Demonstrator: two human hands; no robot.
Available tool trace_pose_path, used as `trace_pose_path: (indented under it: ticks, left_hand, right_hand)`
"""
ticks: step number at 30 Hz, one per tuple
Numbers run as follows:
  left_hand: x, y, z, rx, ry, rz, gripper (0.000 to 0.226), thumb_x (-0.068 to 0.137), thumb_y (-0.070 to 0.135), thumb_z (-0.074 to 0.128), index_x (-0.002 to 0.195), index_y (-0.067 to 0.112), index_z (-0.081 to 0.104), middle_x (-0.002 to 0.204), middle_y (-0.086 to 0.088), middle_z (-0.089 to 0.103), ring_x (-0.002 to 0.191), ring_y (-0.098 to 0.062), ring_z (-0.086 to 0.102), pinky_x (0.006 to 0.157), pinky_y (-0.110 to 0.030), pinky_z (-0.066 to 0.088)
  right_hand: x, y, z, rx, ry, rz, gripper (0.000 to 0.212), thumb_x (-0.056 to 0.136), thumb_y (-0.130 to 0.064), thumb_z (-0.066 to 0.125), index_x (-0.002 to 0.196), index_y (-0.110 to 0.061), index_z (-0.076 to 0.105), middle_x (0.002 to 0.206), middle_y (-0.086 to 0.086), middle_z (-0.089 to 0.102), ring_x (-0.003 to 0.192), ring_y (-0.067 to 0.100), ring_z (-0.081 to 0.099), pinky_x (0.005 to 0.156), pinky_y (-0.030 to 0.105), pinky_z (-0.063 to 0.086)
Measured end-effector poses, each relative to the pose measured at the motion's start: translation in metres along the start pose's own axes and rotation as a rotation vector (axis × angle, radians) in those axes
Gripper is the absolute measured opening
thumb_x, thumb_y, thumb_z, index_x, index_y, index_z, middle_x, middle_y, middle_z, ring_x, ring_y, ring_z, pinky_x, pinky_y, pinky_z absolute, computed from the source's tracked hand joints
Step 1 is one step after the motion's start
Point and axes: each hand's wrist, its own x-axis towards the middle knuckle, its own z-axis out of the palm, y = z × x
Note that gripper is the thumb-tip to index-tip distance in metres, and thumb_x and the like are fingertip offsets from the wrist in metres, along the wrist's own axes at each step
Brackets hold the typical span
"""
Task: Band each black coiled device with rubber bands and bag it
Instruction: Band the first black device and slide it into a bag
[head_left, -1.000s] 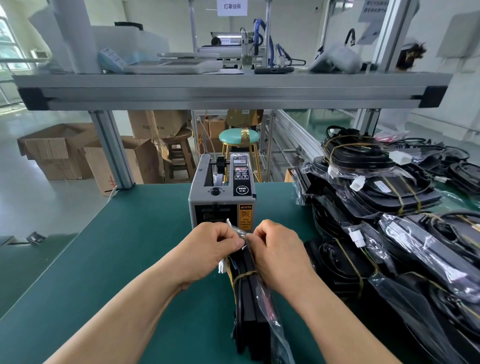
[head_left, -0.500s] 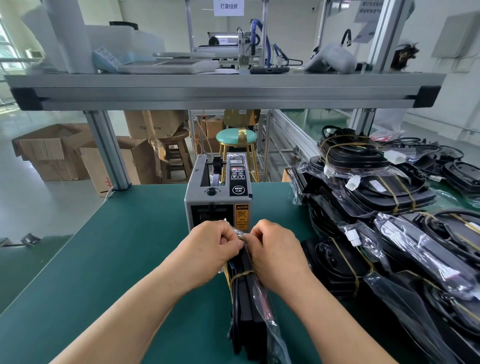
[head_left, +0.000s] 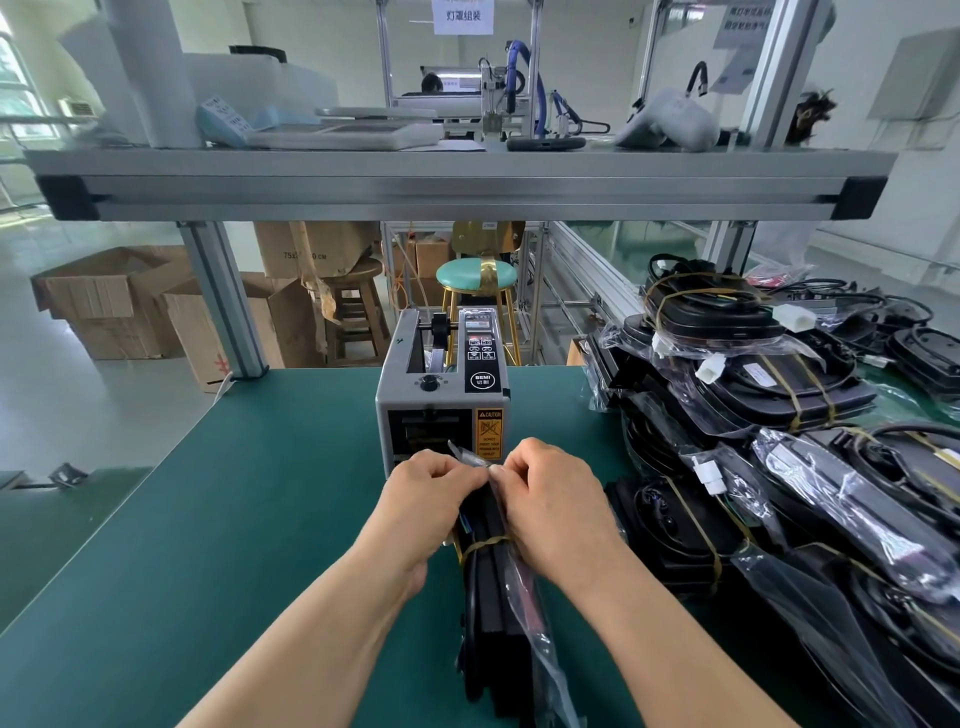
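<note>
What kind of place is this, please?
Probably a factory packing station: a tape dispenser on a green workbench, a pile of bagged black devices at the right, and cardboard boxes.

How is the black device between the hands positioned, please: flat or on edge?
On edge: the black device shows its narrow side upward; the left hand and right hand pinch plastic at its far end.
</note>
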Motion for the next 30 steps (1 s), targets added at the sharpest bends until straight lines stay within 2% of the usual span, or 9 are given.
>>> trace_pose_path:
  ticks: [6, 9, 12, 16, 20, 22, 24, 26, 30]
  left_hand:
    - [-0.007, 0.006, -0.001, -0.095, -0.072, -0.091, 0.012, 0.085, 0.02, 0.074, 0.082, 0.015, 0.063, 0.065, 0.001, 0.065, 0.063, -0.015, 0.057, 0.055, -0.025, 0.043]
    - [-0.012, 0.011, -0.009, -0.095, -0.182, -0.144, 0.017, 0.083, 0.015, 0.076, 0.096, 0.016, 0.065, 0.076, 0.005, 0.067, 0.062, -0.009, 0.058, 0.057, -0.026, 0.038]
    - [-0.016, 0.012, -0.012, -0.131, -0.206, -0.169, 0.027, 0.083, 0.008, 0.076, 0.108, 0.015, 0.066, 0.077, 0.005, 0.067, 0.055, -0.005, 0.06, 0.054, -0.024, 0.04]
    - [-0.019, 0.013, -0.007, -0.235, -0.142, -0.164, 0.021, 0.082, -0.001, 0.074, 0.097, 0.013, 0.067, 0.059, 0.007, 0.067, 0.041, 0.0, 0.058, 0.036, -0.012, 0.038]
    - [-0.025, 0.009, -0.001, -0.16, -0.067, -0.034, 0.016, 0.088, -0.002, 0.063, 0.091, 0.011, 0.071, 0.066, 0.002, 0.068, 0.04, 0.005, 0.053, 0.039, -0.01, 0.038]
    - [-0.03, 0.006, -0.004, -0.15, -0.099, 0.003, 0.026, 0.094, 0.0, 0.056, 0.093, 0.018, 0.074, 0.075, 0.004, 0.074, 0.05, 0.003, 0.059, 0.047, -0.008, 0.042]
    - [-0.034, 0.001, -0.013, -0.133, -0.154, 0.051, 0.03, 0.096, 0.005, 0.052, 0.096, 0.024, 0.075, 0.085, 0.007, 0.077, 0.057, -0.002, 0.059, 0.052, -0.008, 0.044]
    - [-0.035, -0.006, -0.025, -0.065, -0.084, 0.107, 0.025, 0.097, 0.012, 0.054, 0.101, 0.029, 0.072, 0.087, 0.012, 0.076, 0.063, -0.002, 0.058, 0.058, -0.012, 0.047]
    - [-0.035, -0.021, -0.055, 0.209, 0.073, 0.189, 0.02, 0.094, 0.041, 0.061, 0.113, 0.04, 0.062, 0.106, 0.018, 0.066, 0.095, 0.002, 0.061, 0.08, -0.022, 0.046]
  right_hand:
    - [-0.001, 0.001, -0.003, 0.044, -0.008, 0.016, 0.031, 0.096, -0.037, 0.055, 0.067, -0.028, 0.045, 0.073, -0.011, 0.057, 0.066, 0.002, 0.051, 0.053, 0.017, 0.032]
    - [-0.004, 0.002, -0.007, 0.103, -0.02, 0.056, 0.029, 0.094, -0.036, 0.055, 0.068, -0.027, 0.048, 0.072, -0.009, 0.059, 0.067, 0.005, 0.053, 0.055, 0.022, 0.037]
    - [-0.005, 0.001, -0.011, 0.141, -0.048, 0.107, 0.027, 0.094, -0.036, 0.055, 0.07, -0.025, 0.048, 0.073, -0.007, 0.061, 0.071, 0.012, 0.056, 0.064, 0.032, 0.043]
    - [-0.009, -0.002, -0.019, 0.152, -0.094, 0.109, 0.026, 0.094, -0.043, 0.056, 0.075, -0.026, 0.049, 0.08, -0.006, 0.062, 0.077, 0.015, 0.057, 0.071, 0.033, 0.046]
    - [-0.019, -0.005, -0.03, 0.171, -0.17, 0.143, 0.063, 0.059, -0.08, 0.064, 0.084, -0.024, 0.048, 0.088, -0.006, 0.06, 0.076, 0.009, 0.056, 0.06, 0.028, 0.04]
    - [-0.021, -0.002, -0.037, 0.146, -0.225, 0.193, 0.079, 0.04, -0.086, 0.066, 0.088, -0.025, 0.047, 0.089, -0.007, 0.06, 0.076, 0.008, 0.057, 0.057, 0.026, 0.038]
    - [-0.018, 0.005, -0.045, 0.143, -0.279, 0.242, 0.074, 0.047, -0.076, 0.075, 0.094, -0.025, 0.05, 0.091, -0.008, 0.062, 0.078, 0.006, 0.058, 0.059, 0.025, 0.041]
    - [-0.014, 0.014, -0.05, 0.201, -0.291, 0.251, 0.055, 0.067, -0.053, 0.081, 0.106, -0.022, 0.056, 0.099, -0.007, 0.067, 0.087, 0.007, 0.063, 0.075, 0.027, 0.05]
    - [-0.017, 0.02, -0.05, 0.394, -0.416, 0.211, 0.036, 0.09, -0.022, 0.07, 0.125, -0.018, 0.062, 0.106, -0.008, 0.072, 0.092, 0.001, 0.07, 0.082, 0.016, 0.054]
